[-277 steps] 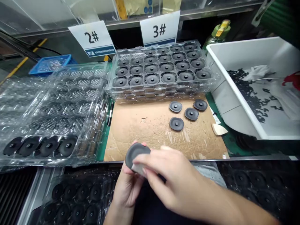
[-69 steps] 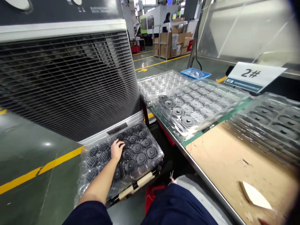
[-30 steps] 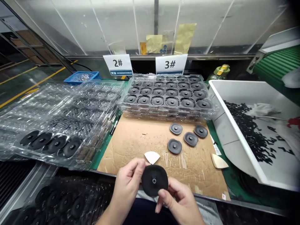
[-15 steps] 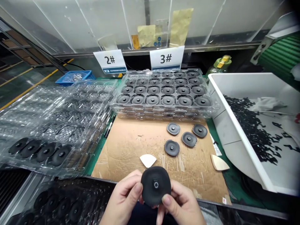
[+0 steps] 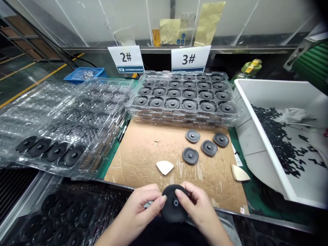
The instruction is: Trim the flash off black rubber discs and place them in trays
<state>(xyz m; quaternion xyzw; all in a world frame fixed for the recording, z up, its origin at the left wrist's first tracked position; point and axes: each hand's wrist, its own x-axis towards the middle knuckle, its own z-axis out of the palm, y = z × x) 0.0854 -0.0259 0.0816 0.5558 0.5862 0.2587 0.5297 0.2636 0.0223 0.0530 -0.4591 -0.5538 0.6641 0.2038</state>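
Note:
Between my two hands, near the table's front edge, is a black rounded disc [image 5: 172, 214] with a small raised stem at its centre. My left hand [image 5: 143, 208] pinches its left edge, thumb on the face. My right hand [image 5: 196, 205] grips the upper right side, its thumb lying on the face beside the stem; the fingers behind are hidden. Several similar discs [image 5: 190, 155] lie stem-up on the cardboard sheet [image 5: 135, 153]. A white wedge-shaped pad [image 5: 164, 167] lies just beyond my hands, and a cream wedge [image 5: 240, 173] is farther right.
A stacked clear tray [image 5: 184, 116] of discs stands at the back under number signs. Left are more clear trays [image 5: 84, 130], one with a front row of discs. On the right, a white bin [image 5: 266, 150] holds small black parts. Another disc tray [image 5: 58, 218] sits low at left.
My right thumb has moved from the disc's lower edge up onto its face by the stem. The disc has shifted slightly right in view, and the whole view has shifted a little.

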